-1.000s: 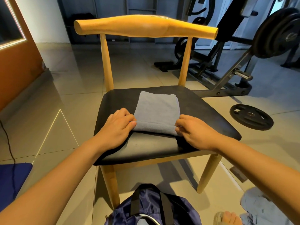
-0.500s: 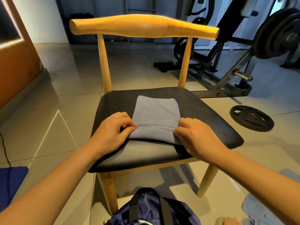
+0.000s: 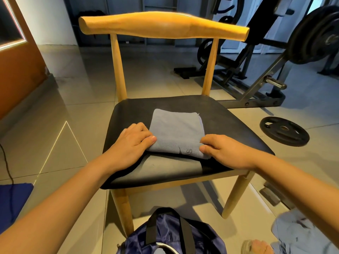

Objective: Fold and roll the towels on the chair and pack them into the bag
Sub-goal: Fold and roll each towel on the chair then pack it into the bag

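A folded grey-blue towel [image 3: 176, 129] lies on the black seat of a wooden chair [image 3: 229, 121]. Its near edge is curled up and over into the start of a roll. My left hand [image 3: 132, 143] grips the roll's left end, thumb on top and fingers curled. At the right end, my right hand [image 3: 223, 149] pinches the rolled edge the same way. A dark blue bag [image 3: 170, 235] with black straps stands on the floor below the chair's front, its mouth partly cut off by the frame edge.
A weight bench and loaded barbell [image 3: 311, 37] stand at the back right. A loose weight plate [image 3: 284, 131] lies on the tiles right of the chair. A blue mat [image 3: 12, 200] is at the left, a foot [image 3: 256, 247] at the bottom right.
Both hands have turned the towel's near edge further over, so the roll is thicker and printed marks now show on it. The towel's flat part looks shorter.
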